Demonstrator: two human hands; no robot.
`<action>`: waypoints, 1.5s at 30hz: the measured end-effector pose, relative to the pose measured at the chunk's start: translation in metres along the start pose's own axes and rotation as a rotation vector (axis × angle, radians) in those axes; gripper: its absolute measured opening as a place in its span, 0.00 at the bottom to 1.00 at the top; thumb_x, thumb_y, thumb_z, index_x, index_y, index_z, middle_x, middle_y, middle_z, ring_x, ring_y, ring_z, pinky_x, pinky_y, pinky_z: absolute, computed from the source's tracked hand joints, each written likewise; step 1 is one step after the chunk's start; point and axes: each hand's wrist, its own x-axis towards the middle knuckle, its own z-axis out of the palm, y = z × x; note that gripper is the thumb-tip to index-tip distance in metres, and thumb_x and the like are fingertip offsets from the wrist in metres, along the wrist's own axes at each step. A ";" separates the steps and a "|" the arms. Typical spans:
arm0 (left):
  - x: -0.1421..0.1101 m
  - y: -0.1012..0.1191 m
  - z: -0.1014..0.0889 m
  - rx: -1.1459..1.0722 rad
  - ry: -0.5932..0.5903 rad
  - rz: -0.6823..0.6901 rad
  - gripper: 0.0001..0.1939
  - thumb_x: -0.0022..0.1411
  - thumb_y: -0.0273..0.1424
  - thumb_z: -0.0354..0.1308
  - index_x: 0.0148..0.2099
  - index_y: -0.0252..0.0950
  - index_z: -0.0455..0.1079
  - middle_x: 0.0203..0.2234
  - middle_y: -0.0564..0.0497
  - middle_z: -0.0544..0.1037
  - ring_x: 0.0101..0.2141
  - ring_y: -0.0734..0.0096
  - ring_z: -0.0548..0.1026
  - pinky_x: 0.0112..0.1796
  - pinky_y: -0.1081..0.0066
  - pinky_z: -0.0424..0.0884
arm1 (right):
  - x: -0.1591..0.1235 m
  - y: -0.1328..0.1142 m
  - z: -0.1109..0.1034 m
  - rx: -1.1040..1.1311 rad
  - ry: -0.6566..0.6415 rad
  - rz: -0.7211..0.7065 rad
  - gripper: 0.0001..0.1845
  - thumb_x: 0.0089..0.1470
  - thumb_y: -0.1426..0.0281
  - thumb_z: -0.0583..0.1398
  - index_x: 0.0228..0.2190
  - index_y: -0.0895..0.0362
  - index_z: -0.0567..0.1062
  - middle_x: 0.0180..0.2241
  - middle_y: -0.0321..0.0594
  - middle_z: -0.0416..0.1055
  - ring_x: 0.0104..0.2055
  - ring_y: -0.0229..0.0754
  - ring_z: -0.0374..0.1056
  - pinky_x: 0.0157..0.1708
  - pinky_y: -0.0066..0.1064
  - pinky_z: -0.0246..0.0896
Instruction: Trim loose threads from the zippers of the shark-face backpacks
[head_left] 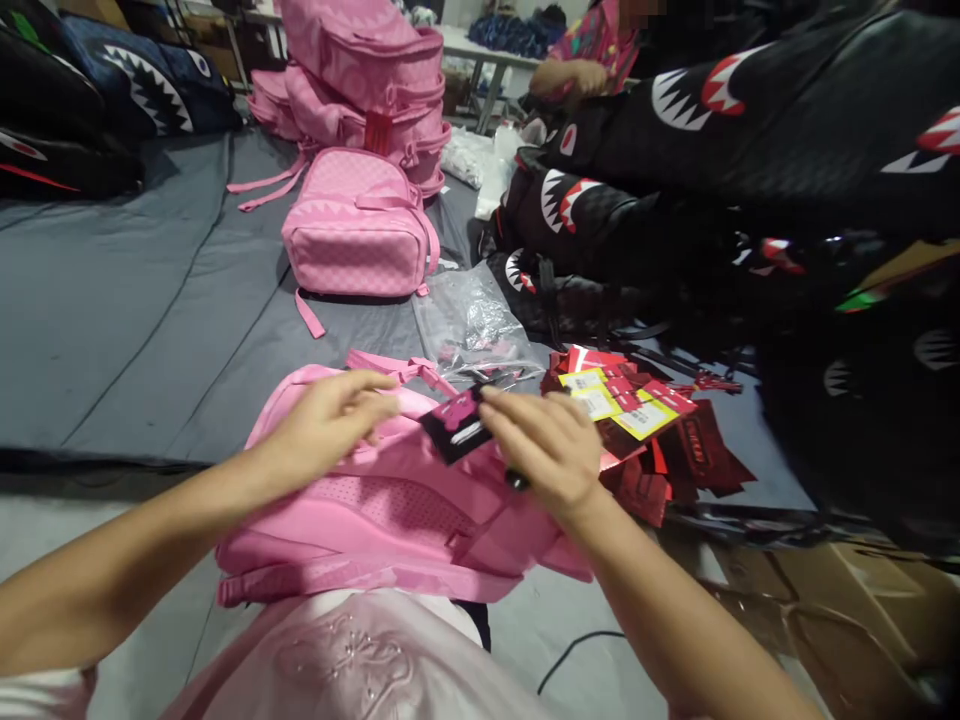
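Note:
A pink backpack (360,520) lies on its side at the near edge of the table, against my lap, its padded mesh back facing me. My right hand (551,445) is closed over a black hang tag (456,425) with a pink and white print, held above the bag. A small dark round end (516,480) shows under that palm; what it belongs to is hidden. My left hand (334,420) is at the top of the bag beside its pink strap, fingers curled and thumb close to the fingertips. Whatever those fingers pinch is too small to make out.
Red and yellow tags (645,420) are heaped right of the bag. Beyond lies a clear plastic bag (480,315). Another pink backpack (356,240) stands before a pink stack (367,60). Black shark-face bags (600,210) pile up at right. A person's arm (574,78) shows behind.

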 end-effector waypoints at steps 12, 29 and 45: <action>-0.033 -0.036 0.031 -0.285 0.249 0.041 0.08 0.61 0.35 0.62 0.38 0.37 0.69 0.30 0.54 0.78 0.32 0.73 0.78 0.33 0.74 0.75 | 0.048 -0.068 0.017 0.838 -0.191 0.743 0.05 0.58 0.70 0.61 0.29 0.56 0.75 0.23 0.32 0.74 0.22 0.36 0.69 0.23 0.26 0.62; -0.082 -0.148 -0.012 0.409 0.497 -0.271 0.36 0.62 0.43 0.59 0.68 0.38 0.55 0.61 0.43 0.71 0.61 0.54 0.69 0.60 0.58 0.66 | 0.120 -0.092 0.108 0.291 -1.191 -0.008 0.13 0.62 0.73 0.56 0.43 0.58 0.80 0.36 0.49 0.80 0.39 0.50 0.77 0.31 0.32 0.58; -0.086 -0.160 -0.026 0.424 0.458 -0.220 0.31 0.65 0.40 0.54 0.68 0.42 0.55 0.59 0.45 0.73 0.57 0.53 0.73 0.55 0.58 0.71 | 0.151 -0.119 0.130 0.444 -0.985 -0.105 0.16 0.67 0.64 0.55 0.38 0.61 0.79 0.34 0.47 0.79 0.37 0.45 0.75 0.30 0.30 0.59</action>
